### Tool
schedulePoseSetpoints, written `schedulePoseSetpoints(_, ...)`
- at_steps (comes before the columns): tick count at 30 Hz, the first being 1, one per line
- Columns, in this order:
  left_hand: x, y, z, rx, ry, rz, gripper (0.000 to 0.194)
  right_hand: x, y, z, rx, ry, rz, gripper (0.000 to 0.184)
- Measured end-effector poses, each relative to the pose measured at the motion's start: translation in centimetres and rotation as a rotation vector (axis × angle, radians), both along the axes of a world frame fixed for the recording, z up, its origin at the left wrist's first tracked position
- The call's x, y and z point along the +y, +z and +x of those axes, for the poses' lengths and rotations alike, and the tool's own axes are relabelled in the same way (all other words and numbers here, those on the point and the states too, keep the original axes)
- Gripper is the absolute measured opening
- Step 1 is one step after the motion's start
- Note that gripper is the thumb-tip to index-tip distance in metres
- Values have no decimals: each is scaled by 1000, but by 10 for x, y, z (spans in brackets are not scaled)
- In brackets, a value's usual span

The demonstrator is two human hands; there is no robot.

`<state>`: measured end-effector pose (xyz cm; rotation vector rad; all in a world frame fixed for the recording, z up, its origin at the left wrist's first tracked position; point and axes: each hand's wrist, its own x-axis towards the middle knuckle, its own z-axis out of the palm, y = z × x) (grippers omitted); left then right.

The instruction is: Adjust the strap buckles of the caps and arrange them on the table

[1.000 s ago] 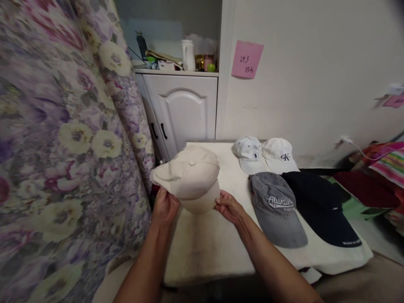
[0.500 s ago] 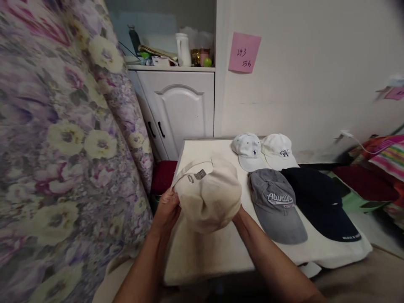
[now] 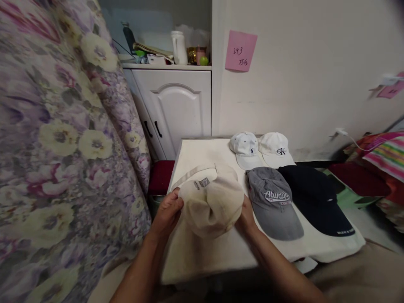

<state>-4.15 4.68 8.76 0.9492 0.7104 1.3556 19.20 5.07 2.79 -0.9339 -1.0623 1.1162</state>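
Observation:
Both my hands hold a cream baseball cap [image 3: 212, 203] just above the near left part of a small white table [image 3: 202, 151]. My left hand [image 3: 166, 213] grips the cap's left side near the back strap and its metal buckle [image 3: 203, 182]. My right hand [image 3: 245, 216] grips the right side, its fingers mostly hidden behind the cloth. The cap's rear faces me, strap on top.
On the table lie a grey cap [image 3: 273, 201], a navy cap [image 3: 315, 195], a pale blue cap [image 3: 246, 148] and a white cap [image 3: 275, 150]. A flowered curtain [image 3: 63, 139] hangs at left. A white cabinet [image 3: 175, 107] stands behind, a pink note [image 3: 240, 50] on the wall.
The cream cap has been turned round in my hands, from crown and brim facing me to the back strap facing me, and lowered slightly toward the table. My view shifted a little.

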Motion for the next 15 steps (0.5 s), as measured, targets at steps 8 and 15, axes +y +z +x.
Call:
schedulePoseSetpoints(8,-24,22,9,47,-65,30,30,-35,63,40,84,-29,97,41)
schedulePoseSetpoints(15,-60,40,39,117,-6,34,30,-53,86,78,178,538,-32,40)
